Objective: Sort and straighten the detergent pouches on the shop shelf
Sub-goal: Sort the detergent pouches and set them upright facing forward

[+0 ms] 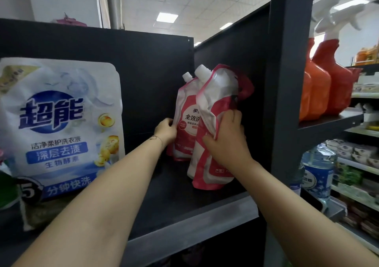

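Two red-and-white spouted detergent pouches stand on the dark shelf [184, 197], near its right end. The rear pouch [185, 123] stands upright behind and left of the front pouch [209, 170], which leans slightly left. My left hand [166, 131] grips the rear pouch's left edge. My right hand [227, 137] grips the front pouch's face at mid-height, creasing it. A large white-and-blue pouch [61, 127] stands at the shelf's left end.
A dark upright post [287, 82] bounds the shelf on the right, close to the front pouch. Beyond it stand orange spray bottles [322, 86] and a blue bottle [319, 170] lower down. A green item [6, 188] shows at the far left.
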`<state>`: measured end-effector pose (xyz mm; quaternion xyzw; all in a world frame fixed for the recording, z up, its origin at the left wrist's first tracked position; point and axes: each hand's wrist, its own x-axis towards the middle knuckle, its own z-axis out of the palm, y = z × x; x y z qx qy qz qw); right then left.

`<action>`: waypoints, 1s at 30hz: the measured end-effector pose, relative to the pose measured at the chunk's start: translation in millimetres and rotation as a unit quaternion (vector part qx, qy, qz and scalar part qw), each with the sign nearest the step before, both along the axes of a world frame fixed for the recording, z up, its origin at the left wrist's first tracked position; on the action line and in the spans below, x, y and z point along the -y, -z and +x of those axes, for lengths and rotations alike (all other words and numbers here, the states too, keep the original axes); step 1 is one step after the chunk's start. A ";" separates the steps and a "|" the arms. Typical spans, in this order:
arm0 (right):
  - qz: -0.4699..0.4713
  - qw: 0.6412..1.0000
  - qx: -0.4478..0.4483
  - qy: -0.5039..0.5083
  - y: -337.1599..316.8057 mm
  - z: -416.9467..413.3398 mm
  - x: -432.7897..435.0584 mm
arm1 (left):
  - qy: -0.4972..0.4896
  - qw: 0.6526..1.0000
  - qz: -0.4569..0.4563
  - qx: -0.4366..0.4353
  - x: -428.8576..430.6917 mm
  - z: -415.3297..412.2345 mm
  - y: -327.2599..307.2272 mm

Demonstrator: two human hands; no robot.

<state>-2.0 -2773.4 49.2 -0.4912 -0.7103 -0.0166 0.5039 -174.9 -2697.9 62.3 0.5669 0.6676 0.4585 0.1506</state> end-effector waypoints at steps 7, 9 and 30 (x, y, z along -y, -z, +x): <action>0.014 1.000 -0.016 -0.001 4.3 0.2 -0.8 | -0.094 0.993 0.062 0.045 -5.8 15.4 7.2; 0.025 0.999 -0.027 -0.003 7.1 0.8 -0.3 | -0.112 0.990 0.062 0.054 -2.6 17.8 7.4; 0.041 0.997 -0.060 -0.019 0.6 -19.6 2.2 | -0.249 0.965 0.050 0.061 83.6 -10.7 6.4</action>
